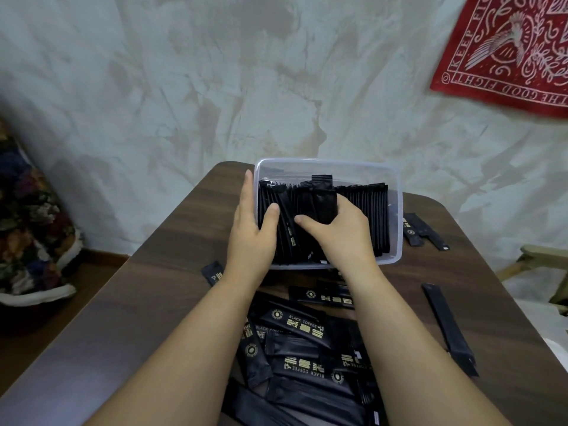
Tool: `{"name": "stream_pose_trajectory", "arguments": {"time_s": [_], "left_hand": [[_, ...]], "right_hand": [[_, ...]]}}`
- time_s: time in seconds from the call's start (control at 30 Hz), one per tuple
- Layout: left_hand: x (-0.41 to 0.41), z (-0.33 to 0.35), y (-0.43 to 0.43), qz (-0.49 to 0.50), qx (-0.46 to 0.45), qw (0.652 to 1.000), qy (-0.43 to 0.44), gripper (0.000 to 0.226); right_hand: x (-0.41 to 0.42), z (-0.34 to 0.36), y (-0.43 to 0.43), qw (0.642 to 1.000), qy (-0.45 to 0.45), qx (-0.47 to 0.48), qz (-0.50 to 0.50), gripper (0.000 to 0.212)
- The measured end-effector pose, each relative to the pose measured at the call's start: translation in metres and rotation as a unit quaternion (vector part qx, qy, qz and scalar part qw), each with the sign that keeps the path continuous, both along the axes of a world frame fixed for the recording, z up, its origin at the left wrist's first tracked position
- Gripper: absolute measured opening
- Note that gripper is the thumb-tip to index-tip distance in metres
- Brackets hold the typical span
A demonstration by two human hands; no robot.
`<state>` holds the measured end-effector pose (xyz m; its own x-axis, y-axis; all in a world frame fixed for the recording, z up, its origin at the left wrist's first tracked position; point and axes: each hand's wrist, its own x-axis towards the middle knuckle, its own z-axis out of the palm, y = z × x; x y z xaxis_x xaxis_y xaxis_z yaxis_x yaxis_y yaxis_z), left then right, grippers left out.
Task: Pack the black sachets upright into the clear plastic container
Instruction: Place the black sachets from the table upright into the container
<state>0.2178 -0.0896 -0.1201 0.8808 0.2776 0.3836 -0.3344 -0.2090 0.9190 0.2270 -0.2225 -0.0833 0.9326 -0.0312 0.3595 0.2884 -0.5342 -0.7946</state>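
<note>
Head view, packing under way. Your right hand [341, 232] curls round a small bundle of sachets [322, 201], thumb toward you and fingers hidden behind it. It holds the bundle upright in the middle of the clear plastic container [397, 216]. The bundle's long axis is nearly vertical, and its top end stands proud of the neighbouring rows. The gap it must enter lies directly below the grip, between a tight upright row [365, 210] on the right and a looser, leaning group [285, 229] on the left.

Your left hand [249, 229] pinches the container's left wall, fingers flat outside and thumb over the rim. The thumb appears to hold back the leaning sachets, though the dark film makes the contact hard to read.

The container is thin, translucent and round-cornered, and would probably slide without that brace. The sachets are slim, matte black sticks with gold print, likely slippery against each other. More lie flat in a loose pile [301, 348] on the dark wood-grain table [172, 272] near you.
</note>
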Motion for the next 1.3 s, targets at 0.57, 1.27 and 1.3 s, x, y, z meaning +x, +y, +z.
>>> {"name": "stream_pose_trajectory", "arguments": {"time_s": [0.57,1.27,1.3], "left_hand": [[0.0,-0.005,0.0,0.004,-0.014,1.0,-0.008,0.079],[0.0,-0.005,-0.002,0.016,-0.01,1.0,-0.005,0.078],[0.0,-0.005,-0.002,0.017,-0.01,1.0,-0.004,0.078]], "right_hand": [[0.001,-0.007,0.01,0.999,-0.02,0.0,-0.026,0.054],[-0.006,0.011,-0.007,0.997,-0.046,-0.019,0.052,0.027],[-0.005,0.01,-0.006,0.998,-0.055,-0.013,0.038,0.027]]}}
